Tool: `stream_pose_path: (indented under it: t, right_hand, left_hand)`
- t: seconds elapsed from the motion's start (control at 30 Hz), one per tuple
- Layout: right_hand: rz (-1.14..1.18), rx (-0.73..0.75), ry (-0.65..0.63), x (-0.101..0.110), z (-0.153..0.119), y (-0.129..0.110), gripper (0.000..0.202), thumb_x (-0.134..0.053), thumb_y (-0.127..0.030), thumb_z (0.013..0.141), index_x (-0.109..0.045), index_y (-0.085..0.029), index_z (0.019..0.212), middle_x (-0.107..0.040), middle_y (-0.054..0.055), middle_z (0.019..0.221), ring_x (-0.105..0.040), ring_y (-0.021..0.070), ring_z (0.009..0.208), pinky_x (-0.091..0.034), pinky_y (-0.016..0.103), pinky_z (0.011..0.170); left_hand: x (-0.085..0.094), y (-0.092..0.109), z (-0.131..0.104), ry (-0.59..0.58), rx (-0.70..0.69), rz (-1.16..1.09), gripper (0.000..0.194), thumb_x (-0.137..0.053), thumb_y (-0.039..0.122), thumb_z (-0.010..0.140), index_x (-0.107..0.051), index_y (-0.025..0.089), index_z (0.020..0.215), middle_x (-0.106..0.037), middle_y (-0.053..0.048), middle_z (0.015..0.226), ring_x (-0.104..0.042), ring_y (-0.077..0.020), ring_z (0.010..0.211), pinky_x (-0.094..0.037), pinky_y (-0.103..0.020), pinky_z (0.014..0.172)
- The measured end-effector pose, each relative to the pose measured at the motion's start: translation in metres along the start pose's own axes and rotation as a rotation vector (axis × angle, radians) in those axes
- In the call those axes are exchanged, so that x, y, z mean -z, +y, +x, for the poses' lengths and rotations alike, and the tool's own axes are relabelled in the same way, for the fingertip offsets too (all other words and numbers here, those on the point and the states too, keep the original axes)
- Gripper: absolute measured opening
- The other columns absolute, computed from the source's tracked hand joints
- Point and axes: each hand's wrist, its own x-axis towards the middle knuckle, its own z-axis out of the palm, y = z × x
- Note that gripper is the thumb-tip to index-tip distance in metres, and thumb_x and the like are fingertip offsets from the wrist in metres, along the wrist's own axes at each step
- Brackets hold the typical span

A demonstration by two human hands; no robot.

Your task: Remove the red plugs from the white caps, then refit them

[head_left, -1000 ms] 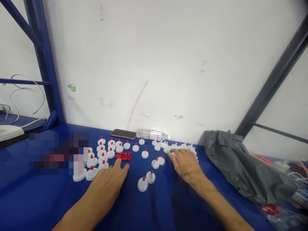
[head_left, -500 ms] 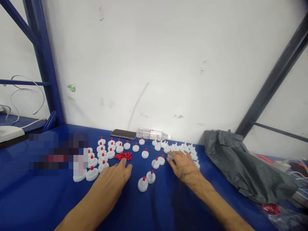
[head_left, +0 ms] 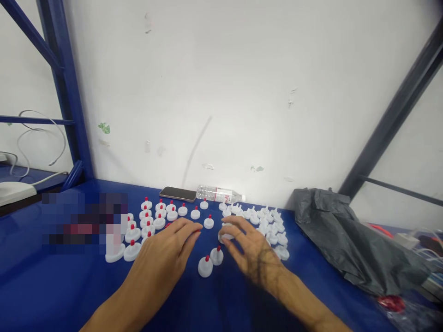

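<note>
My left hand (head_left: 169, 249) is above the blue table, thumb and index finger pinched on a small red tip cap (head_left: 198, 230). A few loose red tip caps (head_left: 168, 225) show just behind its knuckles. Across from it, my right hand (head_left: 247, 244) curls its fingers round a white nozzle cap (head_left: 224, 235), partly hidden by them. Two white caps with red tips (head_left: 205, 266) stand between my forearms. To the right lies a cluster of white nozzle caps (head_left: 273, 228) with bare spouts. More red-tipped white caps (head_left: 132, 234) stand in rows left of my left hand.
A phone (head_left: 177, 193) and a clear plastic bottle (head_left: 219, 193) lie along the wall at the back of the blue table (head_left: 194, 304). A dark plastic bag (head_left: 346, 235) covers the right side. Blue metal posts (head_left: 69, 92) rise at the left.
My left hand has lifted from the red tip caps and moved right, a red one in its pinch. My right hand has come left from the white cluster with a white nozzle cap.
</note>
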Motion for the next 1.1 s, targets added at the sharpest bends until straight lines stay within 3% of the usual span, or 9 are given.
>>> stream_pose_path:
  t: [0.07, 0.2, 0.37, 0.53, 0.77, 0.97, 1.1]
  right_hand:
    - [0.047, 0.053, -0.040, -0.004, -0.001, -0.007, 0.017, -0.047, -0.018, 0.105, -0.059, -0.025, 0.115, -0.061, 0.008, 0.132, -0.066, 0.0198, 0.116, -0.058, 0.036, 0.101]
    - [0.073, 0.177, -0.057, -0.009, -0.005, -0.014, 0.016, -0.052, -0.016, 0.103, -0.061, -0.024, 0.113, -0.066, 0.008, 0.130, -0.066, 0.0200, 0.118, -0.056, 0.037, 0.105]
    - [0.047, 0.206, -0.037, -0.010, -0.007, -0.016, 0.017, -0.054, -0.016, 0.102, -0.063, -0.024, 0.114, -0.067, 0.008, 0.132, -0.066, 0.0207, 0.118, -0.056, 0.039, 0.106]
    - [0.055, 0.196, -0.008, -0.009, -0.006, -0.015, 0.019, -0.052, -0.017, 0.103, -0.060, -0.025, 0.119, -0.069, 0.009, 0.130, -0.067, 0.0226, 0.120, -0.055, 0.043, 0.109]
    - [0.140, 0.180, 0.070, -0.006, -0.003, -0.016, 0.014, -0.053, -0.018, 0.104, -0.058, -0.025, 0.115, -0.073, 0.007, 0.120, -0.068, 0.0198, 0.121, -0.056, 0.038, 0.109]
    - [0.164, 0.219, 0.067, -0.002, -0.002, -0.020, 0.014, -0.055, -0.018, 0.104, -0.056, -0.023, 0.118, -0.075, 0.006, 0.113, -0.067, 0.0189, 0.122, -0.055, 0.037, 0.109]
    - [0.187, 0.209, 0.059, -0.001, -0.003, -0.022, 0.017, -0.054, -0.017, 0.104, -0.056, -0.024, 0.119, -0.074, 0.008, 0.122, -0.068, 0.0201, 0.121, -0.056, 0.037, 0.105]
  left_hand:
    - [0.002, 0.003, 0.000, 0.013, 0.023, -0.127, 0.029, -0.046, 0.030, 0.105, -0.074, 0.029, 0.111, -0.078, 0.000, 0.105, -0.075, -0.0174, 0.092, -0.058, -0.025, 0.080]
    - [0.007, 0.010, 0.000, -0.093, 0.122, -0.342, 0.023, -0.055, 0.029, 0.101, -0.077, 0.031, 0.104, -0.078, 0.005, 0.079, -0.070, -0.0116, 0.061, -0.056, -0.020, 0.066]
    - [0.009, 0.009, 0.000, -0.216, 0.148, -0.446, 0.024, -0.055, 0.032, 0.100, -0.079, 0.029, 0.100, -0.079, 0.005, 0.078, -0.069, -0.0114, 0.058, -0.052, -0.019, 0.058]
    - [0.009, 0.006, -0.001, -0.242, 0.165, -0.388, 0.027, -0.052, 0.033, 0.101, -0.078, 0.027, 0.104, -0.079, 0.001, 0.076, -0.071, -0.0147, 0.060, -0.055, -0.022, 0.061]
    - [0.019, 0.013, 0.005, -0.249, 0.183, -0.388, 0.026, -0.052, 0.030, 0.102, -0.078, 0.027, 0.108, -0.080, 0.003, 0.081, -0.072, -0.0130, 0.060, -0.056, -0.023, 0.066]
    - [0.011, 0.008, -0.003, -0.183, -0.023, -0.089, 0.032, -0.047, 0.018, 0.102, -0.078, 0.025, 0.101, -0.081, -0.002, 0.098, -0.077, -0.0203, 0.084, -0.059, -0.028, 0.076]
    - [0.012, 0.012, -0.004, -0.258, -0.094, 0.049, 0.040, -0.040, 0.005, 0.096, -0.075, 0.025, 0.101, -0.080, -0.003, 0.097, -0.075, -0.0195, 0.080, -0.058, -0.027, 0.072]
